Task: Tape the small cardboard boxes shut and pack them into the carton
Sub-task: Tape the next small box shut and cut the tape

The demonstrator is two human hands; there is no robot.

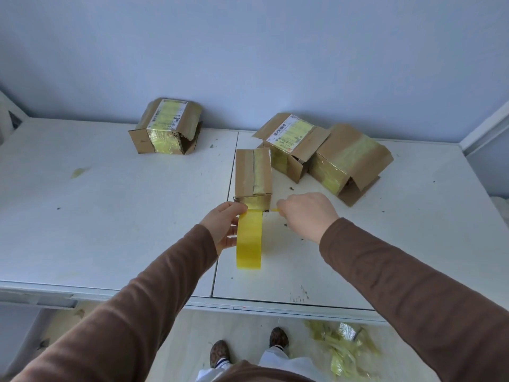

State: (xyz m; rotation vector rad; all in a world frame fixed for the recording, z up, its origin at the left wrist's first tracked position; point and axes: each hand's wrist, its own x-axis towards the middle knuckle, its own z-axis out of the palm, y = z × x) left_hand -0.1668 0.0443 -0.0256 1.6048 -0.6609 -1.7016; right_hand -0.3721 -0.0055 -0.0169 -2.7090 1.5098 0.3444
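Yellow tape is the thing to watch first. The left hand (224, 226) curls its fingers round the tape roll (249, 239) and holds it up on its edge, just in front of the small box (253, 173). The loose end of the tape seems to sit on the near side of that box. The right hand (304, 212) is closed in a pinch on a thin yellow strip (272, 209) beside the box's near corner — what that strip is for, I cannot tell.

To do this step well, I think the left hand should pull the roll straight toward the body and keep the tape tight, so it has no wrinkles. The right hand could press the stuck end flat so it does not peel off.

Farther back on the white table (110, 216) sit three more boxes. Two on the right (292, 144) (352, 161) touch each other, and one on the left (168, 128) stands well apart. All three have yellow tape on them, but some flaps still stick out.

No carton shows — so packing is not yet begun.
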